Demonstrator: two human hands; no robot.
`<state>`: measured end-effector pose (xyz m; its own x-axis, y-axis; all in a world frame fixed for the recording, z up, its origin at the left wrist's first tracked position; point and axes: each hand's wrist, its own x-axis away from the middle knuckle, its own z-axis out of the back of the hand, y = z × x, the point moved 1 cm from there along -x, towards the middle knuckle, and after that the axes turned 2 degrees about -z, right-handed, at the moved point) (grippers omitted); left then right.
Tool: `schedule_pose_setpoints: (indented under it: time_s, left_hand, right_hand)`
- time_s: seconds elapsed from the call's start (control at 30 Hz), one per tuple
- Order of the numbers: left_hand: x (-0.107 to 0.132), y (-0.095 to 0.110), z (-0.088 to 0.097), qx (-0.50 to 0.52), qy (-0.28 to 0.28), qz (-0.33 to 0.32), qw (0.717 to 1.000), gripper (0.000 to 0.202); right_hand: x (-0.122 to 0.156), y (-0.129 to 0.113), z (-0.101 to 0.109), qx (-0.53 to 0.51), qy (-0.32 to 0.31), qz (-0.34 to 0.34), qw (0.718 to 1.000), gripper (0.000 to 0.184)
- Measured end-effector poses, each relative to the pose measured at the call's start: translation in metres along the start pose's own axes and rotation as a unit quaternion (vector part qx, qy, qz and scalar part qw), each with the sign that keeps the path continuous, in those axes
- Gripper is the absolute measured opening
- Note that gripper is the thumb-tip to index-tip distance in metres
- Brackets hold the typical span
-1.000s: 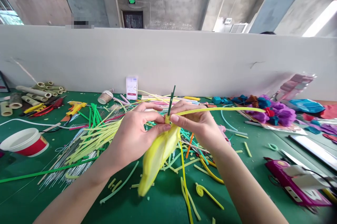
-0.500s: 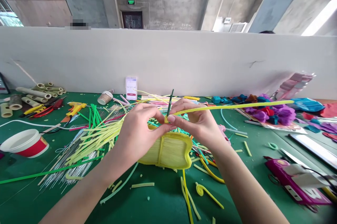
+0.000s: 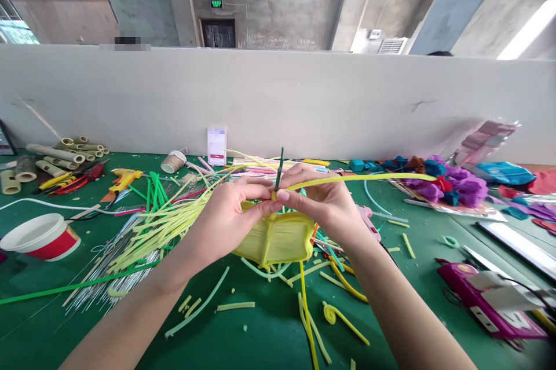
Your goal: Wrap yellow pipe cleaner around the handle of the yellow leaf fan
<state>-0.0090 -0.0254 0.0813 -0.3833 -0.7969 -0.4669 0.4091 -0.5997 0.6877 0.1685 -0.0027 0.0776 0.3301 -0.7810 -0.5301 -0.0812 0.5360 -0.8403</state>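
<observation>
My left hand (image 3: 232,211) is closed in a pinch at the base of a dark green stem (image 3: 280,167), which points upward. Opposite it, my right hand (image 3: 319,199) pinches a yellow pipe cleaner (image 3: 369,178) between thumb and fingers; the long free end reaches out to the right. The fingertips of both hands nearly meet at the stem's base and partly hide the join. Just below them hangs a yellow petal-shaped piece (image 3: 289,237) with a thick fuzzy rim and a centre rib, its left part behind my left hand.
Yellow-green pipe cleaners (image 3: 160,228) and bare wires lie in a heap at left, near a paper cup (image 3: 43,237) and a glue gun (image 3: 124,180). A phone (image 3: 216,146) stands against the white partition. At right are a magenta power strip (image 3: 486,300) and purple crumpled flowers (image 3: 469,187).
The free end of the yellow pipe cleaner reaches less far right than before. The petal-shaped piece has shifted slightly left and up, and its tilt has changed. Both hands stay nearly in place.
</observation>
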Motion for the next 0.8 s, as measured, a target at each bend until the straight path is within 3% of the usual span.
schedule_pose_setpoints:
  time_s: [0.17,0.3,0.5,0.67,0.8]
  left_hand:
    - [-0.001,-0.002,-0.008,-0.136,0.113,0.0,0.984,0.027]
    - [0.002,0.001,-0.011,-0.12,0.137,-0.041,0.982,0.013]
    - [0.005,0.008,-0.001,-0.046,0.093,-0.035,0.994,0.011]
    - [0.001,0.01,0.004,0.084,-0.007,-0.011,0.996,0.011]
    - [-0.001,0.011,0.005,0.084,-0.03,0.001,0.996,0.015]
  right_hand:
    - [0.001,0.0,0.001,0.034,0.044,0.009,0.998,0.005]
    - [0.001,-0.006,-0.002,0.04,0.05,0.003,0.998,0.002]
    - [0.003,-0.013,-0.005,0.002,0.042,-0.012,0.999,0.002]
    - [0.005,-0.015,-0.004,-0.02,0.018,-0.02,0.999,0.005]
    - [0.006,-0.014,-0.004,0.026,0.035,0.003,0.999,0.004]
